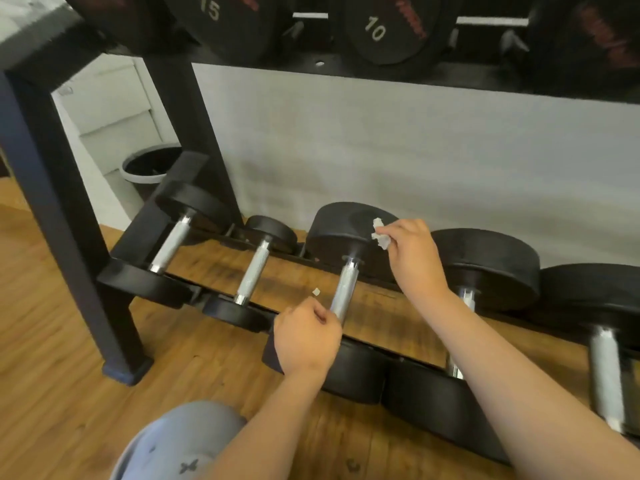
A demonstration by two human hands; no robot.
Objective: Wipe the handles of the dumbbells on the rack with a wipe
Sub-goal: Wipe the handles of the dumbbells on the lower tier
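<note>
Several black dumbbells with knurled silver handles lie side by side on the low black rack [138, 230]. My right hand [412, 251] pinches a small crumpled white wipe [379, 233] above the far head of the third dumbbell [346, 230]. My left hand [306, 336] is curled at the near end of that dumbbell's handle [344, 291], over its near head. Whether it grips the handle or only rests there I cannot tell. A tiny white scrap [316, 291] lies on the wood floor under the rack, between the second handle [252, 273] and the third.
An upper shelf [415, 72] holds large black dumbbells marked 15 and 10. The rack's black leg [69, 216] stands at the left. A bin [149, 168] with a black liner sits behind it by the white wall. My knee in grey shorts [180, 441] is at the bottom.
</note>
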